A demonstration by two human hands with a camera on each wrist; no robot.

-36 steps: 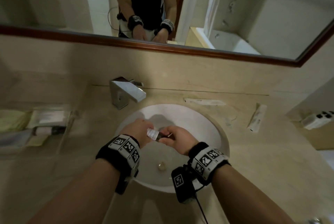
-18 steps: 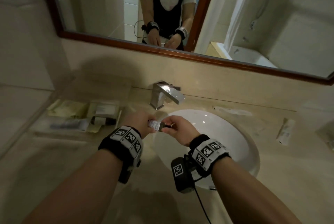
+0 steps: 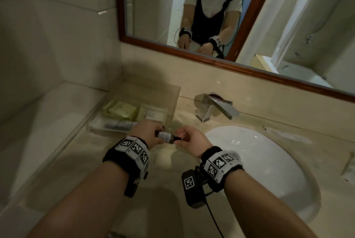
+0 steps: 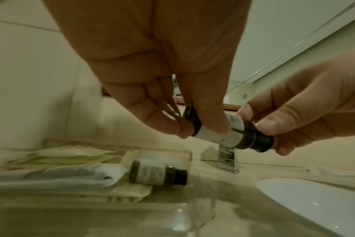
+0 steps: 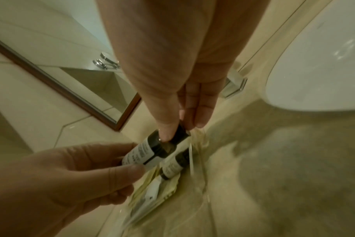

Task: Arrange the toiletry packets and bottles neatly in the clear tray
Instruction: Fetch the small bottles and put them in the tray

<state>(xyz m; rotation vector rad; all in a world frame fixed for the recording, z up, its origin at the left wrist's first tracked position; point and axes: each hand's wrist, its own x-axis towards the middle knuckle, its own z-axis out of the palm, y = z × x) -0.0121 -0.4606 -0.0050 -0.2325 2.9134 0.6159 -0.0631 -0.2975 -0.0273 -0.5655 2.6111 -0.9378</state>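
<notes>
A small dark bottle (image 3: 166,137) with a white label lies level between my hands. My left hand (image 3: 148,132) pinches its labelled body (image 4: 219,136). My right hand (image 3: 189,137) pinches the black cap end (image 5: 179,131). Both hover just above the near right corner of the clear tray (image 3: 173,103), which stands left of the basin. Inside the tray lie a second dark bottle (image 4: 158,174), a white tube (image 4: 71,174), pale yellow packets (image 3: 119,111) and a small white box (image 3: 153,115).
A chrome faucet (image 3: 215,109) stands right of the tray, behind the white basin (image 3: 269,161). Loose packets lie on the counter behind the basin (image 3: 288,136) and at the far right edge (image 3: 349,168). A tiled wall closes off the left side.
Both hands have carried the bottle left, from over the basin to the tray's right end. The head view has swung left with them.
</notes>
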